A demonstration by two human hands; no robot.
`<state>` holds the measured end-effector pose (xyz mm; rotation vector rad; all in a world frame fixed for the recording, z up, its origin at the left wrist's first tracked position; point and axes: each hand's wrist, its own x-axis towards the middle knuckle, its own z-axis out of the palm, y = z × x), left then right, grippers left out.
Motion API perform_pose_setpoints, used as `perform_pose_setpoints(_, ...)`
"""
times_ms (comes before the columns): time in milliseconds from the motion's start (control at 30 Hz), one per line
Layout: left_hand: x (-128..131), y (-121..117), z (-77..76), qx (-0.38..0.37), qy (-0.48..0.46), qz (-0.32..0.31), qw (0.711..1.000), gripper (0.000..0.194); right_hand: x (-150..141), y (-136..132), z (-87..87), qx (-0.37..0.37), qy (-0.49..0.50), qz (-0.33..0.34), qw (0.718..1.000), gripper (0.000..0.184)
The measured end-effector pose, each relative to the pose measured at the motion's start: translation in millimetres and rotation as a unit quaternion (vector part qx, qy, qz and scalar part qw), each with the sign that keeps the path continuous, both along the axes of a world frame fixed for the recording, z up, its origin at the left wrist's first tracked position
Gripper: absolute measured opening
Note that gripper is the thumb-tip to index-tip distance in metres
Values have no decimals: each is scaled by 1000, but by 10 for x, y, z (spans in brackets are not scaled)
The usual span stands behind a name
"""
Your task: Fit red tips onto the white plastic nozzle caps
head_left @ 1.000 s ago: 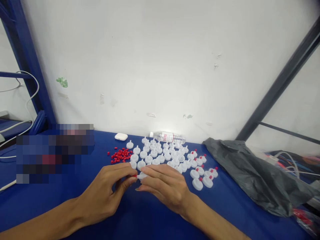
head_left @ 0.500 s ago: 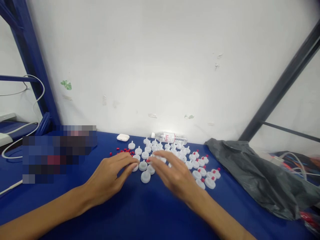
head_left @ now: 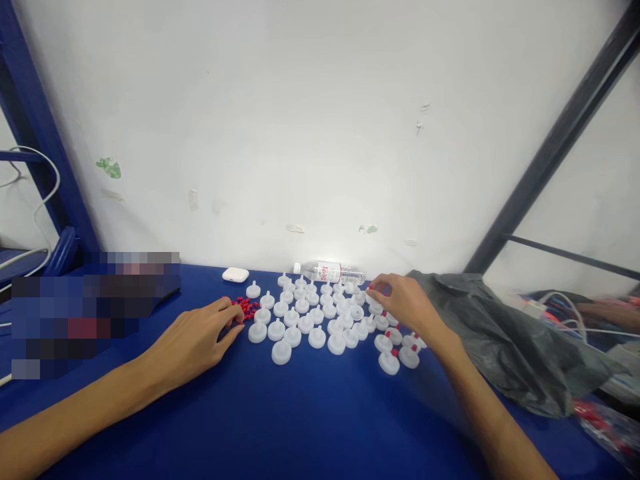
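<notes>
Many white nozzle lids point(head_left: 317, 337), round with a thin spout on top, stand in a spread on the blue tabletop point(head_left: 300, 427). On the right, several have small red tip caps point(head_left: 395, 353) on their spouts. My left hand point(head_left: 193, 337) rests at a pile of loose red tip caps point(head_left: 247, 308), its thumb and curled index finger apart at the pile's near edge. Over the back right of the lids, my right hand point(head_left: 405, 303) pinches a red tip cap point(head_left: 371, 288) at a lid's spout; its fingers partly cover that spot.
A clear plastic bottle point(head_left: 330, 271) lies behind the lids against the white wall. Left of it is a white earbud case point(head_left: 235, 275). A dark grey plastic bag point(head_left: 505, 340) drapes over the table's right side. Blue metal posts point(head_left: 47, 133) frame the left.
My hands have moved apart: the left from beside the front lids to the red pile, the right to the back right lids. The middle lids are now uncovered, and the view has shifted slightly.
</notes>
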<state>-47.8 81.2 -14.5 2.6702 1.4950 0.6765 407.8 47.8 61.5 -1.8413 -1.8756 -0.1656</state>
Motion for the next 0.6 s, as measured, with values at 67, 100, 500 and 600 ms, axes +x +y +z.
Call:
perform_pose_setpoints(67,-11,20,-24,-4,3,-1,1000,39,-11,1,-20,-39,-1,6,999,7)
perform_pose_setpoints(100,-16,27,-30,-6,4,-3,1000,39,-17,1,-28,-53,-2,10,999,7)
perform_pose_setpoints(500,-30,43,36,-36,13,-17,999,33,2,6,-61,-93,-8,56,994,12)
perform_pose_setpoints(600,-31,52,32,-47,13,-27,998,34,-40,-29,-34,-90,-14,58,994,15)
